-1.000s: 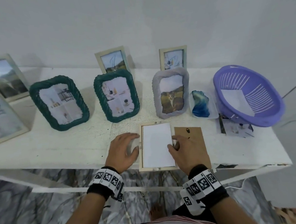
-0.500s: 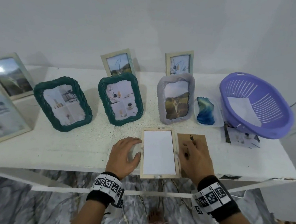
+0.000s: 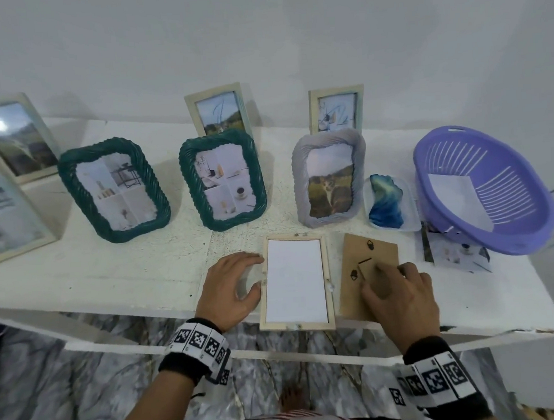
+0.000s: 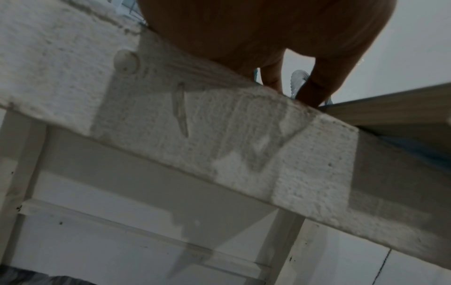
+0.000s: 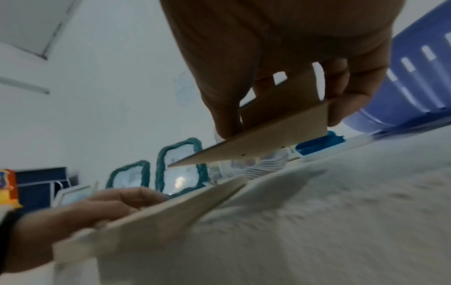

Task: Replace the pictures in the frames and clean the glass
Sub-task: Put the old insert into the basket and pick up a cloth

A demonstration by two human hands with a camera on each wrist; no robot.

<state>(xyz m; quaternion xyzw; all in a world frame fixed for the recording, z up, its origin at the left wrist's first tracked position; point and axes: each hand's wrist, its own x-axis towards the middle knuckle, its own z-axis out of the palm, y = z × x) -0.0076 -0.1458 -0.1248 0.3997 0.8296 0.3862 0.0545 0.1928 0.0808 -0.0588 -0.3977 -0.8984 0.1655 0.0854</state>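
A light wooden frame [image 3: 295, 282] lies face down at the white table's [image 3: 126, 279] front edge, with white paper showing in its back. My left hand [image 3: 252, 274] rests flat on the table, its fingers and thumb touching the frame's left side. To the right is the brown backing board [image 3: 368, 262]. My right hand [image 3: 382, 274] pinches the board's fold-out stand. In the right wrist view the backing board [image 5: 256, 146] hangs tilted a little above the table, pinched by my right hand [image 5: 280, 108], with the frame [image 5: 171, 212] and my left hand [image 5: 109, 200] beyond.
Two green frames [image 3: 115, 190] [image 3: 222, 179] and a grey frame [image 3: 330, 176] stand behind, with several wooden frames further back and left. A blue cloth [image 3: 385, 202] lies in a clear tray. A purple basket [image 3: 484, 188] holding paper sits right, above loose photos [image 3: 455, 253].
My right hand left the frame's right edge, moved right onto the backing board and took hold of its stand. My left hand stayed beside the frame.
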